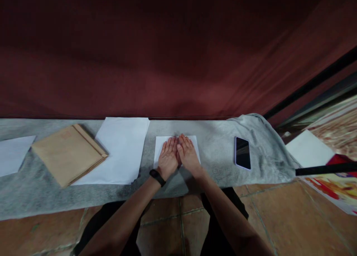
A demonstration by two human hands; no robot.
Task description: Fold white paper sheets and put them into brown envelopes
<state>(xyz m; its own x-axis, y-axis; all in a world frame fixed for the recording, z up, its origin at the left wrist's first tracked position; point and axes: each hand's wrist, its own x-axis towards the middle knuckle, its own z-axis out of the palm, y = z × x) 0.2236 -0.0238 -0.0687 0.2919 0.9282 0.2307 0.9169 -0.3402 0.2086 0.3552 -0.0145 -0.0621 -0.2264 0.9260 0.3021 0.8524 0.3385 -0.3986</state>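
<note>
A small white sheet of paper (196, 142), seemingly folded, lies on the grey cloth in front of me. My left hand (167, 156), with a black band (157, 177) at its wrist, rests on the left half of this paper, fingers stretched out. Beside it, my right hand (189, 154) lies flat on the right half, its thumb against the edge of my left hand. Both hands are open and hold nothing. They cover most of the middle of the paper.
Left of my hands lie a stack of white paper (122, 152), brown envelopes (68, 152) partly on it, and another white sheet (13, 155). A phone (242, 153) lies right on the grey cloth (214, 152). A dark red curtain (167, 62) hangs behind; tiled floor (167, 215) shows below.
</note>
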